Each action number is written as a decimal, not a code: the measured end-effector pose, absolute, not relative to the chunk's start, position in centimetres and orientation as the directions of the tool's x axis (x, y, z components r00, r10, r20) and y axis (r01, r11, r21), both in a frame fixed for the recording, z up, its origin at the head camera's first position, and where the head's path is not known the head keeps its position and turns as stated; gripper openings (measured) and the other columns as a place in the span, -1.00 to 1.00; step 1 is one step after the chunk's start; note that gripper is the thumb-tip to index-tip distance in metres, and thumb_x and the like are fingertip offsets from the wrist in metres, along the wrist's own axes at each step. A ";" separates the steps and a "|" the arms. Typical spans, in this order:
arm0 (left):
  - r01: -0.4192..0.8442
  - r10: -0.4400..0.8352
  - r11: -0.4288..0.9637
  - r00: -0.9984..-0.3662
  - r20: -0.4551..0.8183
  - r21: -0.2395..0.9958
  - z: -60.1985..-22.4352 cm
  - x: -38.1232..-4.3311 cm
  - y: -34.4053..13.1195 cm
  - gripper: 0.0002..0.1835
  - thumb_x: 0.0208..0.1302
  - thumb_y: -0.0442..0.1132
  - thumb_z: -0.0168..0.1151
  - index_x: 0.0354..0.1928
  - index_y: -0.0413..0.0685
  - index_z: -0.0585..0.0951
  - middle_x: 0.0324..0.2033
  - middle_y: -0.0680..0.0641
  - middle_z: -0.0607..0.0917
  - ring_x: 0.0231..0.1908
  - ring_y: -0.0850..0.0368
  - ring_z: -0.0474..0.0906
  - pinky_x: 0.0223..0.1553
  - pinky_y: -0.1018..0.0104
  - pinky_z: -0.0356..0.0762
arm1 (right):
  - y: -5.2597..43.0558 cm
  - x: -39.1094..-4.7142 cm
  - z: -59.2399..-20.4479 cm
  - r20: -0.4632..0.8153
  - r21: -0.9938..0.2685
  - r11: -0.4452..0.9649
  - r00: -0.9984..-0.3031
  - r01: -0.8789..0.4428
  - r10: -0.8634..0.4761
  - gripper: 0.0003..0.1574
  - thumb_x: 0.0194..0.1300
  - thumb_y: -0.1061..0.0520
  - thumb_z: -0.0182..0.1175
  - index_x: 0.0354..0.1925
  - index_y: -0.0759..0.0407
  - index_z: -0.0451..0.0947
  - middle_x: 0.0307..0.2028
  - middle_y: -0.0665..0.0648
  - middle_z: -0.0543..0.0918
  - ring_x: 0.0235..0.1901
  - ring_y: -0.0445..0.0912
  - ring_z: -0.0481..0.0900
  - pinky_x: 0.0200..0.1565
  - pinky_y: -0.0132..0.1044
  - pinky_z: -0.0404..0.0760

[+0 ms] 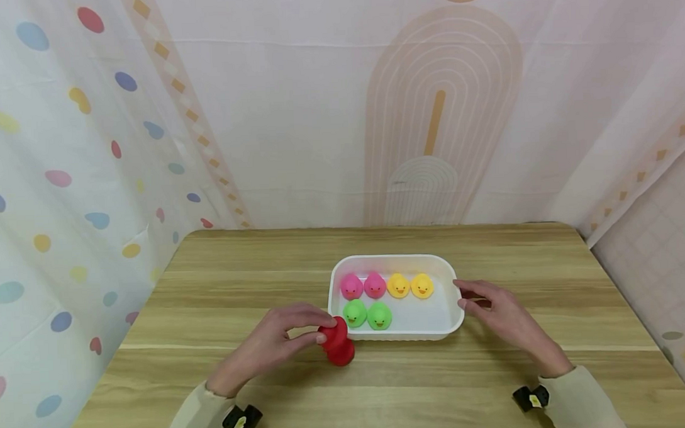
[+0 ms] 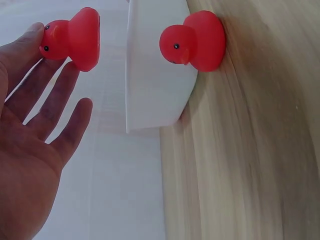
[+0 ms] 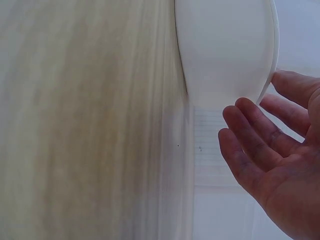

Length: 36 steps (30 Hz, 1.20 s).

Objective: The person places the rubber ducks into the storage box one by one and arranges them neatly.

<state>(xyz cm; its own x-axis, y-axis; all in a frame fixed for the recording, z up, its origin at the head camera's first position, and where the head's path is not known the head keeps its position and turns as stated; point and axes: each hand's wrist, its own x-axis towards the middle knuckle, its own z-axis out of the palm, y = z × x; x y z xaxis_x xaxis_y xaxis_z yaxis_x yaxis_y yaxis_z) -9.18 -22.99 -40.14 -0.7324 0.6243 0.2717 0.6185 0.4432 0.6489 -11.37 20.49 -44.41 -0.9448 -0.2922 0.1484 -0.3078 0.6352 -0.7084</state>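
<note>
My left hand pinches a red toy duck between thumb and fingertips, above the front left corner of the white tray. Below it, a second red toy duck sits on the table against the outside of the tray. In the head view the held duck overlaps the lower one. My right hand touches the tray's right end at the rim, its fingers loosely extended. Inside the tray, two pink ducks and two yellow ducks form the back row, with two green ducks at front left.
The tray stands on a wood-grain table. Behind the table's far edge hangs a patterned curtain, and a dotted curtain runs down the left side. Each sleeve has a small black device near its cuff.
</note>
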 end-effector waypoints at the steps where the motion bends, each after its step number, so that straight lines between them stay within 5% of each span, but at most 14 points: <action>1: 0.618 0.622 0.443 -0.733 0.273 0.649 -40.1 -9.2 -22.9 -0.74 0.34 -0.22 0.43 0.05 0.09 0.79 0.00 0.07 0.78 0.04 0.10 0.69 0.08 0.11 0.68 | 20.5 -11.4 -44.4 0.149 -0.708 0.636 -0.945 -0.308 -0.292 -0.47 0.51 0.09 0.25 0.32 0.32 0.55 0.14 0.31 0.67 0.01 0.09 0.68 -0.03 -0.22 0.72; 19: 0.621 0.614 0.400 -0.728 0.306 0.674 -39.7 -9.7 -19.3 -0.75 0.35 -0.22 0.43 0.04 0.05 0.78 -0.01 0.09 0.77 0.05 0.15 0.67 0.10 0.16 0.66 | 20.6 -11.4 -44.5 0.154 -0.708 0.634 -0.944 -0.311 -0.291 -0.48 0.52 0.09 0.24 0.31 0.31 0.55 0.16 0.32 0.66 0.02 0.11 0.68 -0.02 -0.18 0.73; 36: 0.563 0.551 0.492 -0.792 0.264 0.664 -39.0 -10.1 -15.5 -0.71 0.35 -0.13 0.44 0.08 0.10 0.77 0.01 0.16 0.77 0.07 0.19 0.63 0.10 0.11 0.64 | 20.5 -11.4 -44.5 0.143 -0.706 0.641 -0.947 -0.301 -0.287 -0.47 0.52 0.07 0.24 0.32 0.31 0.55 0.15 0.31 0.66 0.03 0.11 0.68 -0.01 -0.20 0.72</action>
